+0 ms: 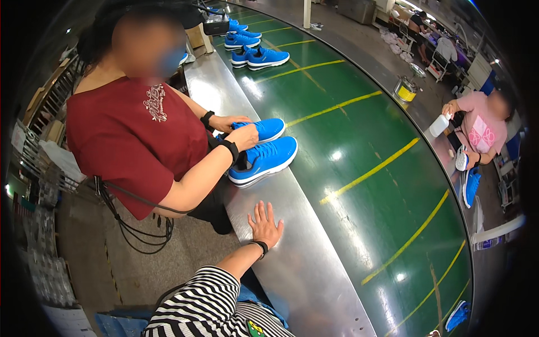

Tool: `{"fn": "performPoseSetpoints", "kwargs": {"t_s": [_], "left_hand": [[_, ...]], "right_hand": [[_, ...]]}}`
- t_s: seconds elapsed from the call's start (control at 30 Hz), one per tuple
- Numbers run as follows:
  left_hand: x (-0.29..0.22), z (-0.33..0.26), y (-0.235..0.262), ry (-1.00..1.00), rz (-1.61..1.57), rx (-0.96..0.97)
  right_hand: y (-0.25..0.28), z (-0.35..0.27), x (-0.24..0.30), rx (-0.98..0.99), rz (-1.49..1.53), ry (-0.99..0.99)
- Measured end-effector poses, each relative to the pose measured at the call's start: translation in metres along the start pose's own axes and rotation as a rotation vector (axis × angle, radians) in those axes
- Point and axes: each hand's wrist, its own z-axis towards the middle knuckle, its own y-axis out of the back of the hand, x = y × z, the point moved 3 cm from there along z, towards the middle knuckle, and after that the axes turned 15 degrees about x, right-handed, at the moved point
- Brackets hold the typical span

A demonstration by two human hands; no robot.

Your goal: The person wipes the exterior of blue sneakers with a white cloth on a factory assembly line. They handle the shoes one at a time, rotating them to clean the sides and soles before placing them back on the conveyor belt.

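My left hand (265, 223) lies flat, fingers spread, on the steel side rail (303, 264) of a green conveyor belt (365, 168). It holds nothing, and a dark band is on its wrist. My right hand is out of sight. Just beyond my hand, a pair of blue sneakers (264, 157) with white soles stands at the belt's edge. A co-worker in a red shirt (135, 135), sitting to my left, has both hands (238, 132) on that pair.
More blue sneakers (259, 57) stand farther up the belt. Across the belt a person in pink (482, 128) holds a white bottle (439, 124) with blue shoes beside them. A yellow can (405, 90) sits on the floor. Racks line the left side.
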Motion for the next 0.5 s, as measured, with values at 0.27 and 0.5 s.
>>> {"fn": "performPoseSetpoints", "kwargs": {"t_s": [0.27, 0.5], "left_hand": [[0.0, -0.001, 0.0056, 0.007, 0.017, 0.017], [0.0018, -0.0012, 0.0087, 0.007, 0.007, 0.022]], "right_hand": [[-0.0002, -0.0044, -0.0003, 0.003, 0.025, -0.004], [0.0008, -0.0065, 0.0015, 0.015, 0.028, -0.001]]}}
